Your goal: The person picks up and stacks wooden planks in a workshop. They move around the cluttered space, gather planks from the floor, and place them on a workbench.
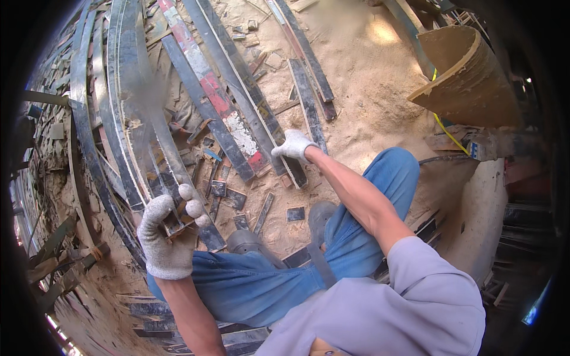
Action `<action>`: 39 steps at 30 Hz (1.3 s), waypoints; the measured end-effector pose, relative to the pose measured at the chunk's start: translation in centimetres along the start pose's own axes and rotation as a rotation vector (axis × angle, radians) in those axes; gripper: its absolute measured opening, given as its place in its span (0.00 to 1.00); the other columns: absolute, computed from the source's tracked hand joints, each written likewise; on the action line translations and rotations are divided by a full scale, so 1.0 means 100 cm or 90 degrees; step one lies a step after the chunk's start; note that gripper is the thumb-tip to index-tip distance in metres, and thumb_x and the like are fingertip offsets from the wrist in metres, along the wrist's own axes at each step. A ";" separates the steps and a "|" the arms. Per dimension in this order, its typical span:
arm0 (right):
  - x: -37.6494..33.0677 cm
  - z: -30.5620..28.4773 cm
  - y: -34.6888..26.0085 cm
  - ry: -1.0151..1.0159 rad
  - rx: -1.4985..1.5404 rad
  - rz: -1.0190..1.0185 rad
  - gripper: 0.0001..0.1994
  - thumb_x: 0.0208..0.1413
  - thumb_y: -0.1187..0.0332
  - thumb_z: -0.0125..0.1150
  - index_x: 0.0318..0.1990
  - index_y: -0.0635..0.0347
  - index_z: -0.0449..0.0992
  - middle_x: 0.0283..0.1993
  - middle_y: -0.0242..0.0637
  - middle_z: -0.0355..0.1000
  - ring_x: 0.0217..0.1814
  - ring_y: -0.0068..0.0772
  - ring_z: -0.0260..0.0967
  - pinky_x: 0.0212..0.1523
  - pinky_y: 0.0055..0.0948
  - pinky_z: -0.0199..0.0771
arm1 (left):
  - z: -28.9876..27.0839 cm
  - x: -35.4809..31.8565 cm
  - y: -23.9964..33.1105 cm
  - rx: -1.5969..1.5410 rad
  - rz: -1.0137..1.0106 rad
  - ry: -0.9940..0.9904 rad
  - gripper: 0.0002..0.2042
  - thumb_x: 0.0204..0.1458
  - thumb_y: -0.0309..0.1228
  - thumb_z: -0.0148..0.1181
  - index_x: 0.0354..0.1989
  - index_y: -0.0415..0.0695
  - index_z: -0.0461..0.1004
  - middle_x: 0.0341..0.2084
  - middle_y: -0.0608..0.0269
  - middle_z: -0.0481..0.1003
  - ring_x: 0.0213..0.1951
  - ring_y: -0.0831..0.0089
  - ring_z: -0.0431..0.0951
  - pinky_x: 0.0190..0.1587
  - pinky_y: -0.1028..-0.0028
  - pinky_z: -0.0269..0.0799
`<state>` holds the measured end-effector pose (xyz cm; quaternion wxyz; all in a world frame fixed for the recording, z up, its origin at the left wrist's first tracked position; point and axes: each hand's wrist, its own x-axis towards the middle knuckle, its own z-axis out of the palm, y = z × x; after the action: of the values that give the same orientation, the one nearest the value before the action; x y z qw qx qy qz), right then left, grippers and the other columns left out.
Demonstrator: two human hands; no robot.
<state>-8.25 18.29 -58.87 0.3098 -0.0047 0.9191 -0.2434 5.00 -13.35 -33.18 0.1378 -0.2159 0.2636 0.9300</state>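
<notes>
1) Both gloved hands on wood, so apparently mid-handling rather than finished: left hand point(161, 238) at the lower left of the frame, right hand point(294, 146) near the centre
2) Left hand curled, with bent fingers round a wood-edged piece point(181, 229); cannot tell what kind of piece, with so much of it covered by the glove
3) Right hand clasped over the edge of a long dark board point(248, 82), close to its lower end; slanting from the top of the frame to just below centre
4) Done, judging by the layout: several long boards point(126, 53) roughly lengthwise across the upper left of the frame, beside one red-and-white painted board point(217, 98)
5) Left over, seemingly: loose narrow strips point(264, 212) scattered on the sawdust-covered ground point(368, 77) at mid-frame; overall progress hard to judge from one view
6) Counted: two hands, one painted board, one short dark board point(307, 104) just above the right hand, at least four small dark offcuts point(295, 214) below centre
7) Counted at the upper right: one curved tan sheet point(469, 98), one yellow strap point(449, 132) partly hidden by it
8) Too jumbled to count: broken wood point(56, 132) at the far left of the frame
</notes>
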 end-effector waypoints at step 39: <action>-0.012 0.005 -0.026 -0.166 0.694 -0.032 0.23 0.47 0.59 0.78 0.47 0.60 0.79 0.30 0.31 0.76 0.25 0.25 0.72 0.28 0.25 0.75 | -0.008 0.015 -0.015 0.152 -0.017 0.157 0.10 0.55 0.25 0.63 0.42 0.32 0.80 0.33 0.52 0.81 0.35 0.62 0.84 0.42 0.58 0.85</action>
<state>-7.40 15.91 -57.38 0.3725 0.1044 0.6140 -0.6880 4.50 -12.37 -35.17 0.1413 -0.3137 0.3844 0.8567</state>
